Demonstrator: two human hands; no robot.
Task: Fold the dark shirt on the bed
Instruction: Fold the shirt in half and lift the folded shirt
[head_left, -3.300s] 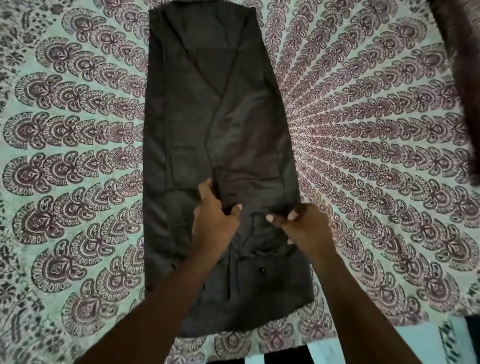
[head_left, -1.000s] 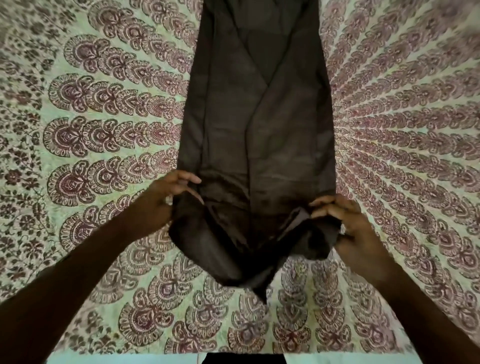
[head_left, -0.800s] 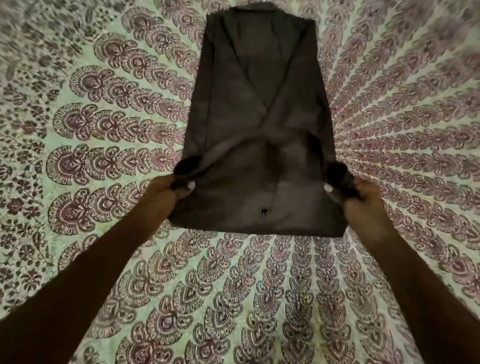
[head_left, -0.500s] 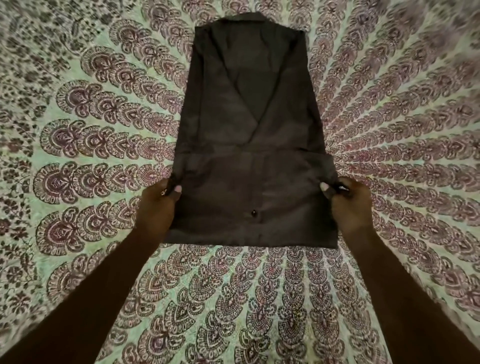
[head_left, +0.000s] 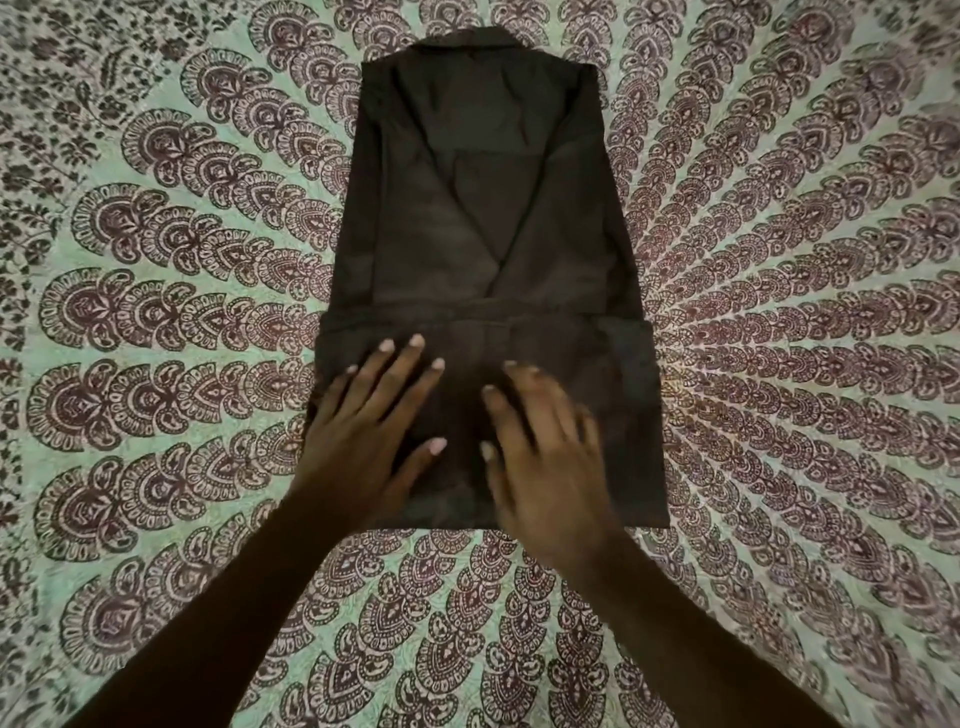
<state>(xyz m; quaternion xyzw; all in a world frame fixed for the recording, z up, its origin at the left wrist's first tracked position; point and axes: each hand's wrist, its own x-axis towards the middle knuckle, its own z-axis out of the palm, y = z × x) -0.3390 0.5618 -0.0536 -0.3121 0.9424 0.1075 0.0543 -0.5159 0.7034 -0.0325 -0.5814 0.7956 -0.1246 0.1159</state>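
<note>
The dark shirt (head_left: 483, 218) lies flat on the bed, a long narrow shape with its collar at the far end. Its near end is folded up over the body, forming a doubled band across the lower third. My left hand (head_left: 363, 431) rests flat on the left part of that band with fingers spread and straight. My right hand (head_left: 545, 447) lies flat beside it on the middle of the band, slightly blurred. Neither hand grips any cloth.
The bedsheet (head_left: 182, 312) is pale green with a dark maroon paisley mandala print and fills the whole view around the shirt.
The hands lifted the shirt's near end, folded it up over the body and let go of its corners. Both hands now lie flat on the folded band.
</note>
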